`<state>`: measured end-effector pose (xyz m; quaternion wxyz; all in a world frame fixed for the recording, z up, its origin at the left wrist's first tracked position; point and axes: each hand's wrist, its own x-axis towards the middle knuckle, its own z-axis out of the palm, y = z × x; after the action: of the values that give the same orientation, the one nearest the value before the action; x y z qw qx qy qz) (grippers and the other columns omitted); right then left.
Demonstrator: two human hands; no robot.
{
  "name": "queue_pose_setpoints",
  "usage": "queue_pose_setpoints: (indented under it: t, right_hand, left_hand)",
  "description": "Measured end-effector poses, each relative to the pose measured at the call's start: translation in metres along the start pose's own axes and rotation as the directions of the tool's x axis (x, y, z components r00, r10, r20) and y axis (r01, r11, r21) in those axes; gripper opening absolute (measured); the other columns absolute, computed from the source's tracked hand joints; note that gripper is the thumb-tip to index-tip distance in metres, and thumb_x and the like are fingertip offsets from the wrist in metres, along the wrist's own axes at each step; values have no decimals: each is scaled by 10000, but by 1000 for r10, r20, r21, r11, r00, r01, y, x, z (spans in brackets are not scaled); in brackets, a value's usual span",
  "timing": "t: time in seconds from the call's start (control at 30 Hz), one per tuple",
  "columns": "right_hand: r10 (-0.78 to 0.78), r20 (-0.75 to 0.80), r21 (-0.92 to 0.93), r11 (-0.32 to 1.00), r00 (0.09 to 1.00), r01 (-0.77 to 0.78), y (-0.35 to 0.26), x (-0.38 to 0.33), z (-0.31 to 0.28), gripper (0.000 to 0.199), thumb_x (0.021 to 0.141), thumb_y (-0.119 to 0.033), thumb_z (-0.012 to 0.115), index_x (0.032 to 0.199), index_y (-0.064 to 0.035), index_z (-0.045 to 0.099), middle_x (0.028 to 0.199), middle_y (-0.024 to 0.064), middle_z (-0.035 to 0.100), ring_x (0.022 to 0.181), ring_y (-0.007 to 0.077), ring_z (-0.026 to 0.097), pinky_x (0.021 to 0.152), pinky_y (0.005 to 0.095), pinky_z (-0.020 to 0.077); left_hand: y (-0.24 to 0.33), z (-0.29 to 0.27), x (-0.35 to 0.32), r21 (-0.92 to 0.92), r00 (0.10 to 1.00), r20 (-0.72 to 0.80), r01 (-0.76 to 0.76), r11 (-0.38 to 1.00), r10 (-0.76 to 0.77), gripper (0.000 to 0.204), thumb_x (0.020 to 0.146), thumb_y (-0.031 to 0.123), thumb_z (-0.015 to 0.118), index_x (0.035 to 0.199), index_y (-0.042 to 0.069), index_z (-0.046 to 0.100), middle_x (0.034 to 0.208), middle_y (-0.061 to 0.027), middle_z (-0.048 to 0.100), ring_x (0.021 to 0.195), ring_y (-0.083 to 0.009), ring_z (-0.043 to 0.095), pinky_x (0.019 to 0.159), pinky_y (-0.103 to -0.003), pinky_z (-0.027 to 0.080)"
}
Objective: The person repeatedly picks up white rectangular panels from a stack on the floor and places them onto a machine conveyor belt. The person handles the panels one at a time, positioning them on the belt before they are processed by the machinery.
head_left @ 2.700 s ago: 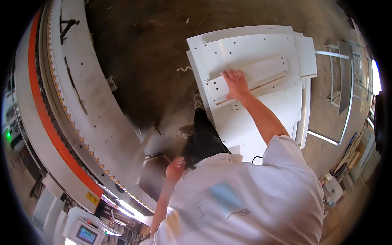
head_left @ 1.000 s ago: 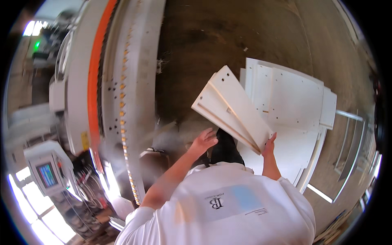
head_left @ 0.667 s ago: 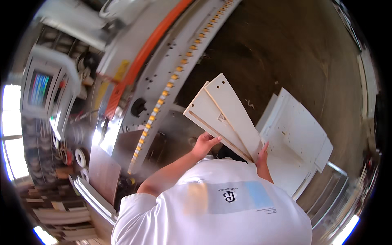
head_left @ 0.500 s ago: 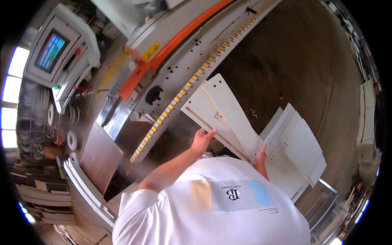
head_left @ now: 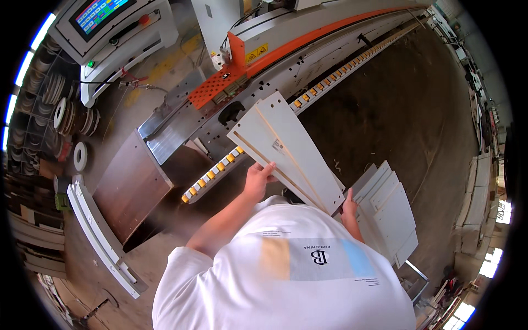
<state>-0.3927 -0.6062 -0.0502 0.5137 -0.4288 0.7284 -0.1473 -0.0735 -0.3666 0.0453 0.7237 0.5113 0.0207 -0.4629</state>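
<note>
Workshop floor [head_left: 385,126] stretches out beyond two white boards [head_left: 302,148], carried by hand

A worker's left hand [head_left: 258,179] grips the outer long edge of the boards, thumb on top and the other fingers partly hidden underneath. The right hand [head_left: 348,208] is closed around the near right corner, a finger or thumb standing up along the edge; its underside is out of sight. Between the hands the boards overlap in a slight fan, tilted, one marked by a small label [head_left: 278,144] and a brown groove.

Lifting looks done, since the hands alone appear to bear the load; setting down is not, as neither board seems to rest on anything. More panels lie close to the right hand in a white stack [head_left: 393,220], apparently not yet handled.

Farther out, the boards hide part of a row of yellow rollers [head_left: 220,166] on a long machine with an orange guard [head_left: 237,52]; whether they touch it cannot be told. At upper left glows a control screen [head_left: 99,14], above a rack of coiled strips [head_left: 58,115]. Lower down sits a brown panel [head_left: 129,187], with pale rails [head_left: 102,231] beside it.
</note>
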Motion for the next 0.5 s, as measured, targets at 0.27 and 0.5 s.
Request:
queue_pose_setpoints:
  t: [0.27,0.5]
  right_hand:
    - [-254,400,410,909,881,76,-48,-36,15,482,940,-455,643,1187,-40,635,1029,39,664,933,137,627,804,321,515]
    - [-287,669,-332,710,686,621,-104,-65,61,461,911,-473,663,1103,-54,638,976,41,684,921,129,625,785,304,487]
  left_hand:
    - [15,-41,14,-128,998,-31,58,990,-63,207,979,191,608,1115,39,574,1022,-74,678,969,-232,691,848,-431,589]
    - [29,-92,44,-19,998,-51,29,999,-30,231,991,237,601,1119,45,586,1017,-75,693,940,-223,702,840,-425,582]
